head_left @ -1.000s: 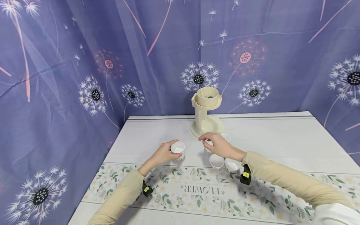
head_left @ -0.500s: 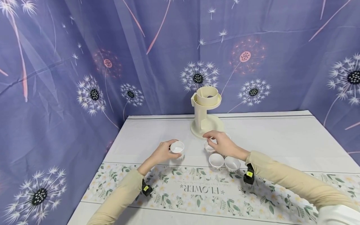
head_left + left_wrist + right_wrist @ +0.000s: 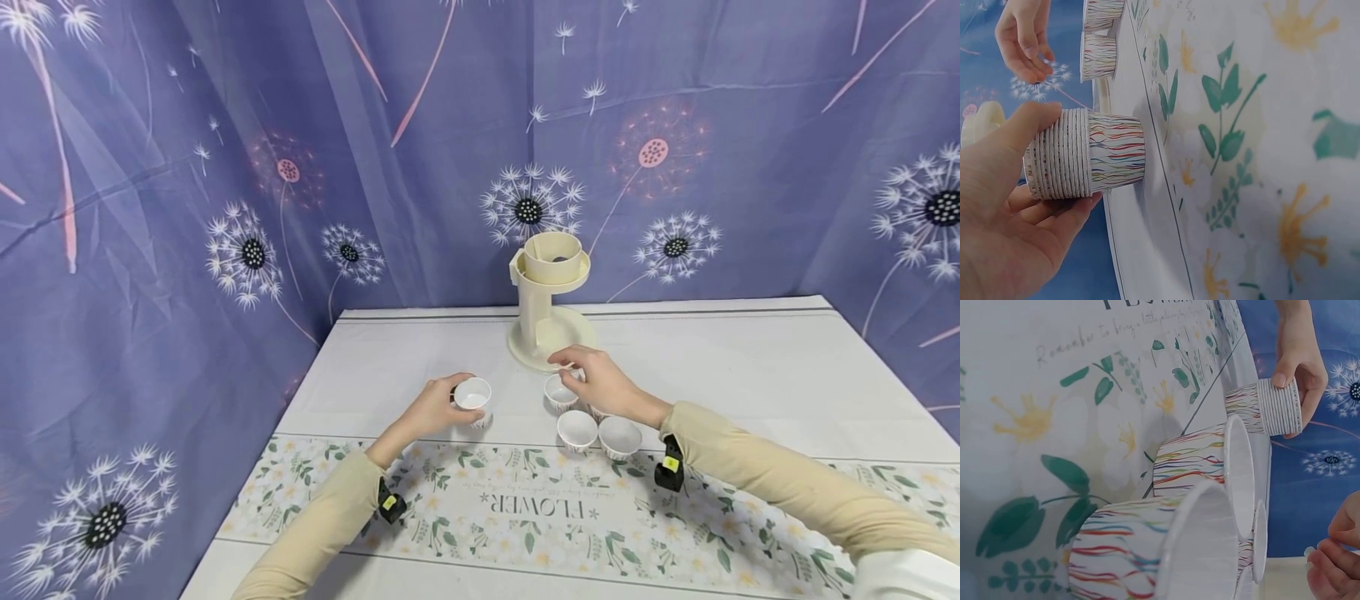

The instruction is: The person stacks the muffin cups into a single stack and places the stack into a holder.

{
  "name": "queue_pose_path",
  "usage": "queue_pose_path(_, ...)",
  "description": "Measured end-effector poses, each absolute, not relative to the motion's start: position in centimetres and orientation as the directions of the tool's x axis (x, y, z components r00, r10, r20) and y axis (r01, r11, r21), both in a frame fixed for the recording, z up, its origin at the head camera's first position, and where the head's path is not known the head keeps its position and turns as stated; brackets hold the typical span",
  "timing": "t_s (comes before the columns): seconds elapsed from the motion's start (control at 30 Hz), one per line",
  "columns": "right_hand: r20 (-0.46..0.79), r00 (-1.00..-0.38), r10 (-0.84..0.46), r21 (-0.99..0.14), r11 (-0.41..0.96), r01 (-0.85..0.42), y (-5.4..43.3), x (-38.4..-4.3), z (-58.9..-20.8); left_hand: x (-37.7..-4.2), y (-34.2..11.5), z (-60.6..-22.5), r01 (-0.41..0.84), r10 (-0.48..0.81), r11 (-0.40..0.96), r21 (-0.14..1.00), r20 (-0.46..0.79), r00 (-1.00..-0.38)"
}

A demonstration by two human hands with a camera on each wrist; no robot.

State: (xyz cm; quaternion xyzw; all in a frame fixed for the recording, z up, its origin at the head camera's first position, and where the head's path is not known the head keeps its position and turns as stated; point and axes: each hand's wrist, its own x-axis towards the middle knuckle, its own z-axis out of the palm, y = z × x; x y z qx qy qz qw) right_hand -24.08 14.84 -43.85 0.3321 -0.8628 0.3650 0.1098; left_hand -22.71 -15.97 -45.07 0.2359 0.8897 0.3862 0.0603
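Observation:
My left hand [image 3: 435, 408] grips a stack of paper baking cups [image 3: 1060, 156] near its rims, thumb on one side and fingers on the other. The stack is white with wavy coloured stripes and stands upright at the table's left-middle. My right hand [image 3: 600, 383], fingers bent and close together, hovers over a group of single cups. Nothing shows between its fingers in the left wrist view. Two cups, one at front left [image 3: 577, 430] and one at front right [image 3: 619, 437], stand mouth up. Behind them is another cup [image 3: 561, 393], and one more is mostly hidden under my right hand.
A cream stand [image 3: 534, 312] with a round base and a ring-shaped top holder stands just behind the cups. White cloth with a floral band [image 3: 525, 533] covers the table [image 3: 712, 367]. A blue dandelion-print curtain [image 3: 450, 167] hangs behind and at the sides.
My right hand has shifted slightly to the right and away from the back-left cup, which now shows more. My left hand has kept its hold on the stack in the same spot.

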Motion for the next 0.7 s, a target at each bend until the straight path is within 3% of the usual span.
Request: queue_pose_path(0.7, 0.318, -0.834, -0.451, -0.546, 0.632, -0.55, 15.68, -23.85, -43.55, -22.66, -15.92, -45.14, 0.373, 0.459, 0.595, 0.712, 0.08, -0.885)
